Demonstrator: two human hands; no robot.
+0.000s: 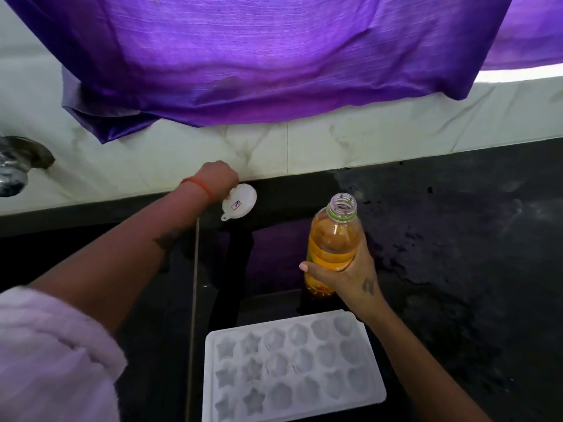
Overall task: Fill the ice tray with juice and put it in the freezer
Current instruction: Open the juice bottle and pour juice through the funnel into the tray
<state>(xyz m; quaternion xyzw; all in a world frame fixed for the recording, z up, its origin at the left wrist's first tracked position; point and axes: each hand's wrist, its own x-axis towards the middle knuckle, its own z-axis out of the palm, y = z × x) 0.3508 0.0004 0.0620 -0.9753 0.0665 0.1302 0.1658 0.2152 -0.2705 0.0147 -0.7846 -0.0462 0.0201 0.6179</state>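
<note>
At the far left edge a metal tap point(13, 166) juts from the pale tiled wall point(304, 147), and a fluffy pale sleeve point(45, 354) fills the lower left corner. From that sleeve the left arm reaches forward to the back of the dark counter point(457, 269). The left hand point(217, 176), with an orange band point(199, 187) at the wrist, has its fingers curled downward onto a white funnel point(239, 201); the funnel sits just under and to the right of those fingers, at the foot of the wall. Whether they grip it or only touch its rim cannot be told.

Right of the funnel, the right hand point(347, 274) grips a juice bottle point(333, 245), thumb and fingers wrapped round its lower half. The bottle stands upright with its cap off, orange juice filling most of it.

Below those fingers, nearer the person, a white ice tray point(292, 370) lies flat on the counter, its star and round moulds dry. It is apart from both hands.

Above everything hangs a purple cloth point(274, 62), draped over the wall.
</note>
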